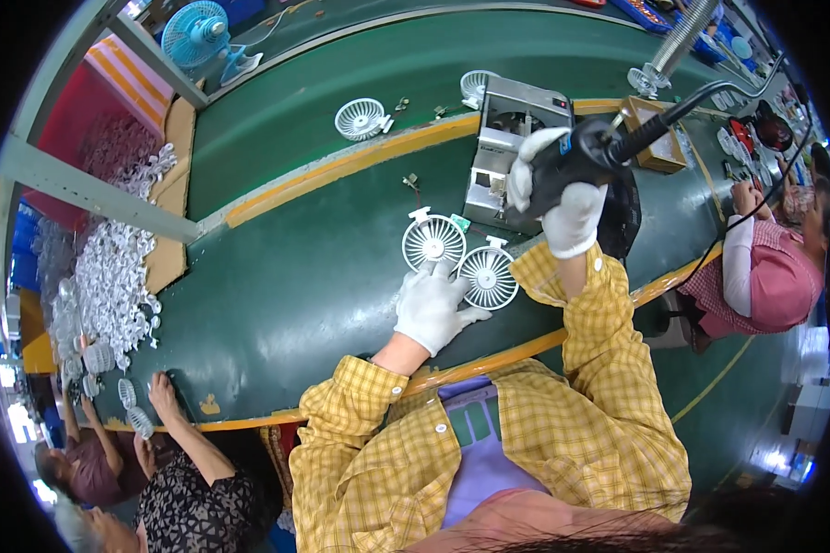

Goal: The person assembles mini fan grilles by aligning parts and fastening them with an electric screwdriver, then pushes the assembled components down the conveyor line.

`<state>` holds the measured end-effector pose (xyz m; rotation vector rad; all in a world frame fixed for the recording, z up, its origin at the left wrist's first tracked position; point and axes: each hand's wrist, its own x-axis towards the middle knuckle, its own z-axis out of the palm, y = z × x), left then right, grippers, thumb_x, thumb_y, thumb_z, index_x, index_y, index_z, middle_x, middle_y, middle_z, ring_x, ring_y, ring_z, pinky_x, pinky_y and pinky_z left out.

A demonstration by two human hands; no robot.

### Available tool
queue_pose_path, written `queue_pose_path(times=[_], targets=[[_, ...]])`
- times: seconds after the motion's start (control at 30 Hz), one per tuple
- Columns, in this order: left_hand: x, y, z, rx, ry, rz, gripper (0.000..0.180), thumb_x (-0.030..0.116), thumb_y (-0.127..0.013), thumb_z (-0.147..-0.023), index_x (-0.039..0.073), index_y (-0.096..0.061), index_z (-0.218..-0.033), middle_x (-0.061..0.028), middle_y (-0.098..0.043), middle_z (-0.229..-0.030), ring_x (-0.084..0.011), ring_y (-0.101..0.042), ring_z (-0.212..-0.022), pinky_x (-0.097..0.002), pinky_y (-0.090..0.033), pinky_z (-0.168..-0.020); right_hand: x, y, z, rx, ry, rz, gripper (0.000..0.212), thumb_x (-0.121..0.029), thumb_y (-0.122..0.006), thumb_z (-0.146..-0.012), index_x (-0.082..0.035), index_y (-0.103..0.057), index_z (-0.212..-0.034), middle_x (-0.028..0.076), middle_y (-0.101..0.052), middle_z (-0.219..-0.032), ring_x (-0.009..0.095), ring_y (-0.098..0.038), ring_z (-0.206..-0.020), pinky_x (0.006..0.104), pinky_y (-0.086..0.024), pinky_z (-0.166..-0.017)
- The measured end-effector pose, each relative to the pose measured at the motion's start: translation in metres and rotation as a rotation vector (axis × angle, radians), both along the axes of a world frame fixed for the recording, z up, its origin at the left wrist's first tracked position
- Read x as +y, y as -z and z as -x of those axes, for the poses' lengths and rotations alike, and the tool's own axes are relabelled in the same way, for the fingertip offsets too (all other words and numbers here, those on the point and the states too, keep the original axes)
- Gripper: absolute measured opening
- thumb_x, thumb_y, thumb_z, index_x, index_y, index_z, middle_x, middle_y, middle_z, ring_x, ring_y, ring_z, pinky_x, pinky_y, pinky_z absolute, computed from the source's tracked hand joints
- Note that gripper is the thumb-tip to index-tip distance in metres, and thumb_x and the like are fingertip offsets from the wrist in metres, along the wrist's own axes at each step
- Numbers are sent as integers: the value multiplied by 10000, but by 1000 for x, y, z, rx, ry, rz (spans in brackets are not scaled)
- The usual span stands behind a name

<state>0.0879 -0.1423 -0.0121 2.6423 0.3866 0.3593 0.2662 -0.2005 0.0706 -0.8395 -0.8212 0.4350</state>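
Note:
My left hand [431,309], in a white glove, rests with fingers spread at the lower rim of a round white fan grille [433,241]. Its thumb reaches toward a second white grille [489,277] just to the right. A small green circuit board [460,222] shows between the two grilles. My right hand [574,221], also gloved, is wrapped round a black corded tool [570,170] that looks like an electric screwdriver; its tip is hidden. Beside the tool stands a metal machine [492,189], partly covered by it.
Across an orange-edged strip [341,168], more grilles [363,120] lie on a green belt [277,138]. A heap of white parts [115,286] fills the left end. A wooden box [662,147] stands right. Co-workers sit at both ends; one hand [163,398] is near grilles.

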Motion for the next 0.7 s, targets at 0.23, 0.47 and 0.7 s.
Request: queue_pose_path(times=[0.23, 0.47, 0.7], targets=[[2, 1, 1, -4, 1, -7, 442, 446, -736, -604, 127, -654, -899, -91, -552, -1026, -285, -526, -963, -416, -425, -730, -14, 28, 40, 70, -263, 163, 826, -699, -658, -616, 20, -491, -986, 73, -543, -616, 147, -519, -511, 253, -424, -480], [-1, -3, 1, 65, -25, 5, 428, 439, -731, -607, 145, -666, -911, -75, -539, -1032, -271, -522, -979, -415, -423, -736, -6, 43, 50, 159, -298, 137, 740, -576, -781, -573, 37, -535, -908, 76, -553, -617, 141, -529, -507, 228, -422, -459], [1, 4, 0, 6, 5, 17, 481, 437, -743, -604, 120, -649, -954, -99, -542, -1041, -286, -534, -960, -416, -422, -736, -6, 53, 48, 54, -380, 200, 492, -487, -530, -853, 4, -557, -835, 82, -537, -583, 125, -468, -430, 227, -367, -389]])
